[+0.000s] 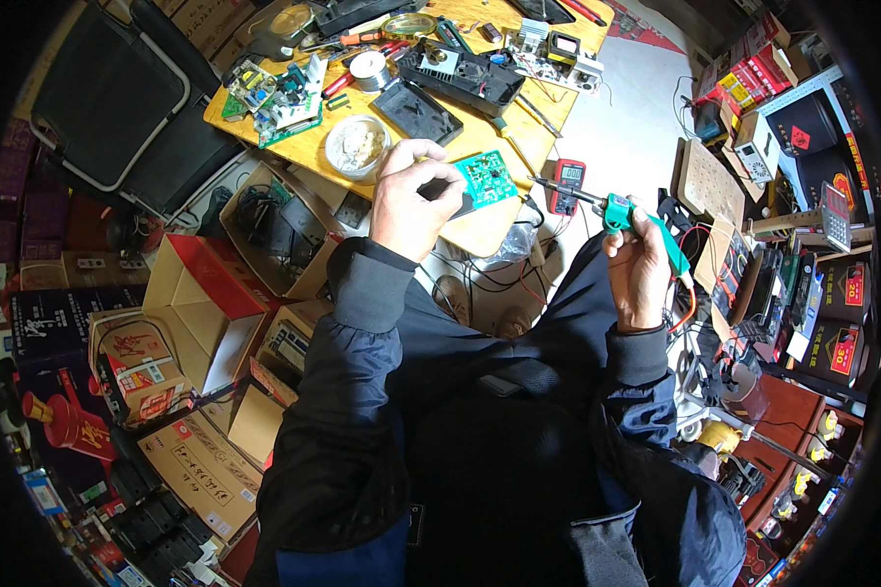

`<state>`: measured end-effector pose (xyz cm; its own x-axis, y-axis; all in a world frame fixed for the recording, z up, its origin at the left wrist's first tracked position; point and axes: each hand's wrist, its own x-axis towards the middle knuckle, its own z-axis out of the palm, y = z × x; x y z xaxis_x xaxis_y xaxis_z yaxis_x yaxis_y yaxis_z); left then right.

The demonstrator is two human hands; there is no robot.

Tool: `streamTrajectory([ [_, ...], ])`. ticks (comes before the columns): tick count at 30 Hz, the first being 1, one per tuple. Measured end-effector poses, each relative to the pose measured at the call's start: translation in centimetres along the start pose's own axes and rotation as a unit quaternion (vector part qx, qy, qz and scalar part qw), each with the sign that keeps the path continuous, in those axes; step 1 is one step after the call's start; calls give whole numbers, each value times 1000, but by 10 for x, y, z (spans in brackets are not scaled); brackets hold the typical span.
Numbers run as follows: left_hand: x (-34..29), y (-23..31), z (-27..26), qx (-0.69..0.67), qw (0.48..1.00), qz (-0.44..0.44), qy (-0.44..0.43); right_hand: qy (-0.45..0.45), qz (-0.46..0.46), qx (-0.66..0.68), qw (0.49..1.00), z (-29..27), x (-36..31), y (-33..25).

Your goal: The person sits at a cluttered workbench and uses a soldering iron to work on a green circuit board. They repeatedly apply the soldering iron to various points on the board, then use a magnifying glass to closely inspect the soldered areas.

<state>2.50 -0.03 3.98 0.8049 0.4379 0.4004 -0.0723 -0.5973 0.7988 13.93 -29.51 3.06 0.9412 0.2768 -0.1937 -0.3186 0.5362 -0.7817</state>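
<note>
My right hand grips the green handle of a soldering iron, its metal shaft pointing left toward a green circuit board. An orange-red cable runs from the handle's lower end. The board, covered with small components, is at the near corner of the wooden table. Beside its left edge, my left hand is closed, thumb and forefinger curled together. What those fingers hold, if anything, is hidden. Just beyond that hand stands a round tub with pale, crumbly contents.
On the wooden table lie a solder spool, a black plastic housing, a black tray and more circuit boards. A red multimeter sits right of the table corner. Open cardboard boxes crowd the left; loose cables trail below the table.
</note>
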Motion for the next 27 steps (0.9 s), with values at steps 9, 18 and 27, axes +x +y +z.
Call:
streamTrajectory([
  [9,-1,0,-1,-12,1000,-5,5,-10,-3,-5,1000,-2,0,1],
  [18,-1,2,-4,-12,1000,-2,13,-23,-27,-6,999,-1,-1,-5],
  [27,-4,3,-5,-30,999,-15,16,-17,-76,-12,997,4,-3,-26],
])
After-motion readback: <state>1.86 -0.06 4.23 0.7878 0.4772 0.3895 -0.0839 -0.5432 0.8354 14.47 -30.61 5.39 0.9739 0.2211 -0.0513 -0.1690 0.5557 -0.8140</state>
